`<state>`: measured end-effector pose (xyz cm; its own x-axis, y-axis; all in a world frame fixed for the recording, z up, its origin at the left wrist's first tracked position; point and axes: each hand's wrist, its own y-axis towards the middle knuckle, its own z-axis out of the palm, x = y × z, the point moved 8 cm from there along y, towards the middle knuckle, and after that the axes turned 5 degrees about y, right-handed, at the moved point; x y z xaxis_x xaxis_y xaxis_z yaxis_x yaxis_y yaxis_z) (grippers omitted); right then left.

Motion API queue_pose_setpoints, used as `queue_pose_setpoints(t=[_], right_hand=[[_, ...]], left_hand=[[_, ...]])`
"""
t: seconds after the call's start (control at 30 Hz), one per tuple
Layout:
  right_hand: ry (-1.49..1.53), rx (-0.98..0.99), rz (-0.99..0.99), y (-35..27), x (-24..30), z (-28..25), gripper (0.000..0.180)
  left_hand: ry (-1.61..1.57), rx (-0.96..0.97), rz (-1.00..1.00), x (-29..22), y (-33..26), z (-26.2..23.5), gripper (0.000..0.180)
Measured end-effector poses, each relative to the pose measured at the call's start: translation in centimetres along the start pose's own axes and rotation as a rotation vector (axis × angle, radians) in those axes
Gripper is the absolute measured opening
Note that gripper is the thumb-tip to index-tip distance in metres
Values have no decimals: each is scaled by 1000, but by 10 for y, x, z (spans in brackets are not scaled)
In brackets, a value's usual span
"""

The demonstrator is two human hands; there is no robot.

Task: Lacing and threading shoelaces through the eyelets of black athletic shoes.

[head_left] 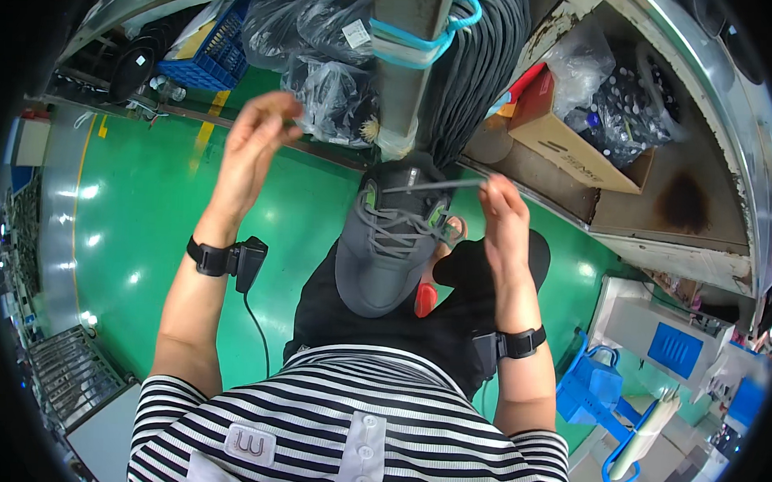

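Observation:
A dark grey sneaker (372,279) with green accents at its eyelets rests over my lap, toe toward me. Its grey shoelace (443,186) is threaded through the eyelets, and one end stretches taut to the right. My right hand (506,209) pinches that lace end between thumb and fingers. Raised to the left of the shoe, my left hand (260,135) is apart from it. Its fingers are loosely bent and spread, slightly blurred, with nothing visible in them.
A bundle of dark grey laces (487,62) hangs beside a metal post (401,97) wrapped with blue cord. Bagged dark items (332,90) and a blue crate (207,60) lie at far left. A cardboard box (572,154) stands on the right shelf (633,216).

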<state>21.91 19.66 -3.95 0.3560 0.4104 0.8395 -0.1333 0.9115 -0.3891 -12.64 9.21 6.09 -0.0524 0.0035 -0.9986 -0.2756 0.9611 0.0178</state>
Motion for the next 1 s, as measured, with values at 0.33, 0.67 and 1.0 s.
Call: queue_pose_setpoints(t=[0.33, 0.67, 1.0], right_hand=[[-228, 307, -42, -67, -23, 24, 59], [-362, 765, -490, -162, 186, 123, 35], [-701, 86, -1241, -44, 389, 90, 30]], left_hand=[[-168, 215, -213, 50, -61, 104, 53], [507, 399, 359, -305, -118, 70, 48], [1673, -6, 455, -335, 186, 78, 61]])
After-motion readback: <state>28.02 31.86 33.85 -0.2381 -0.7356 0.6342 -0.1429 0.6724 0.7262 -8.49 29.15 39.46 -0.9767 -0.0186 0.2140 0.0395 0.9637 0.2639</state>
